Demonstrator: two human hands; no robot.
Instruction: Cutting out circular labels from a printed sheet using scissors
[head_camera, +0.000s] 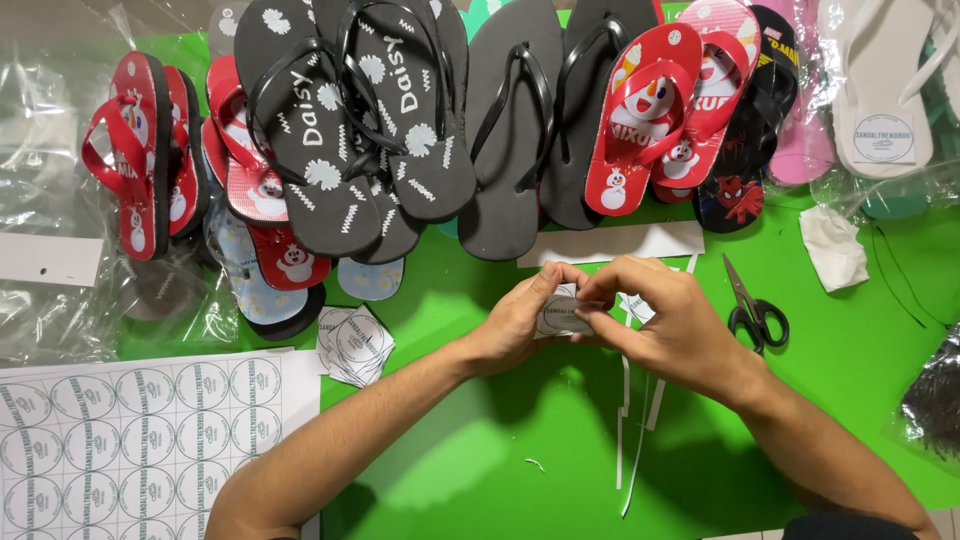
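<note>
My left hand (520, 320) and my right hand (665, 325) meet over the green table (480, 470), both pinching one small square paper piece with a round printed sticker (560, 316). The fingertips of both hands work at its edges. A small pile of cut sticker squares (355, 343) lies left of my left hand. Thin white paper strips (628, 440) lie below my right hand. Black-handled scissors (755, 310) rest just right of my right hand.
Along the far edge lie black flip-flops with white flowers (350, 130), plain black ones (515, 140), and red cartoon ones (655, 120) (140, 150). A sheet of round stickers (140, 440) sits at the bottom left. Clear plastic bags (50, 200) lie left, a crumpled tissue (833, 247) right.
</note>
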